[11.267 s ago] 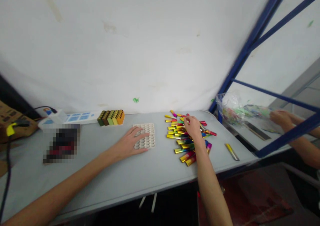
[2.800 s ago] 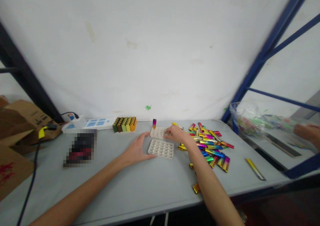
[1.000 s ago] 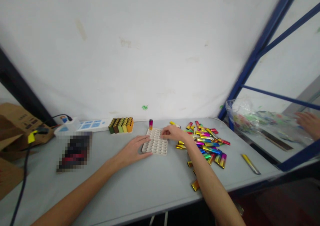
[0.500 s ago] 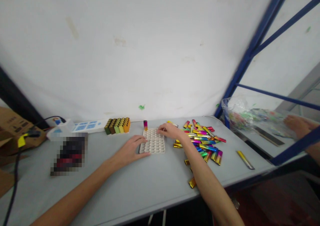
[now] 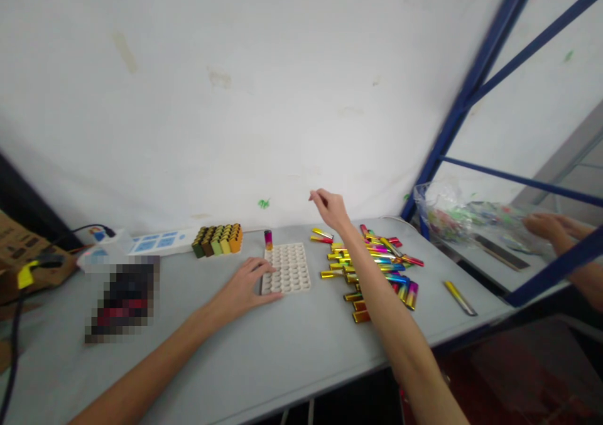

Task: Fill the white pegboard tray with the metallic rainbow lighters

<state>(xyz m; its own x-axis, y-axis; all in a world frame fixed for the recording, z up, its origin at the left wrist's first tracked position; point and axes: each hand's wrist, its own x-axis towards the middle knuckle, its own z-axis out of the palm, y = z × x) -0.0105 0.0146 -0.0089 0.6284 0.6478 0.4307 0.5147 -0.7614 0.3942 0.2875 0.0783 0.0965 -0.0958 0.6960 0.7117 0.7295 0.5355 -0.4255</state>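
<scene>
My left hand (image 5: 253, 280) lies at the left side of a white tray (image 5: 296, 268) with rows of round holes. Its fingers are spread, the fingertips reaching over the rim and the thumb along the near edge. One purple-and-gold shiny tube, like a lighter casing (image 5: 268, 240), stands upright at the tray's far left corner. My right hand (image 5: 328, 206) is raised above the table, in front of the wall, with its fingers curled together. Whatever it may hold is hidden. Under my right forearm lies a pile of shiny coloured casings (image 5: 377, 258), partly covered by the arm.
A block of upright casings (image 5: 217, 240) stands at the back left, beside a white power strip (image 5: 162, 242). One casing (image 5: 460, 297) lies apart at the right. A blue metal frame (image 5: 452, 123) and a plastic bag (image 5: 440, 208) are farther right, near another person's hand (image 5: 546, 227).
My right hand has lifted up from the tray's far right part. My left hand stays at the tray. The view has shifted slightly.
</scene>
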